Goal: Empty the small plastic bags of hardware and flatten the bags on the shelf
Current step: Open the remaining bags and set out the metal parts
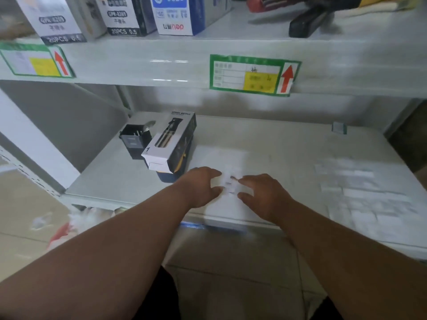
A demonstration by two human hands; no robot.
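Left hand (pixel 203 184) and right hand (pixel 261 192) pinch small bag (pixel 230 181); shelf (pixel 277 144) beneath.

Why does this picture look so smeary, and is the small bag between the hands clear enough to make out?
In the head view, motion blur smears the flattened bags on the right; the small bag between the left hand and right hand is a pale blur, contents unreadable; glare streaks the upper shelf edge; wide-angle distortion bends the shelves.
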